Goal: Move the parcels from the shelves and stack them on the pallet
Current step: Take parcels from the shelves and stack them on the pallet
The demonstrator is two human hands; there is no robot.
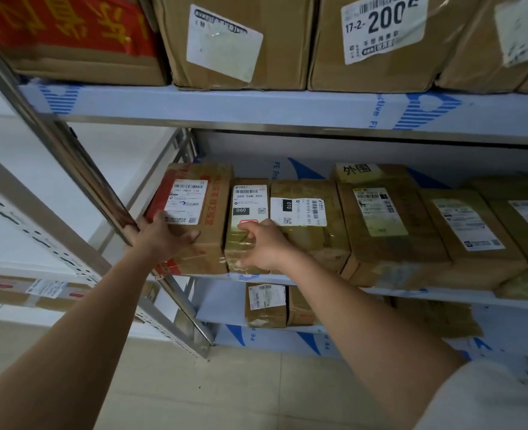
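Top-shelf cartons were cut off above. On the middle shelf (287, 279), the left hand (160, 235) gripped the red-printed parcel (206, 212); the right hand (262, 243) pinched the narrow taped parcel (247, 197) beside it.

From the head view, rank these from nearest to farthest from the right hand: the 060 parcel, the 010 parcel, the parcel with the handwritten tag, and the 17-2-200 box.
From the right hand:
1. 060 parcel, under its fingers.
2. 010 parcel, next one to the right.
3. Parcel with the handwritten tag, further right on the same shelf.
4. 17-2-200 box, on the shelf above.
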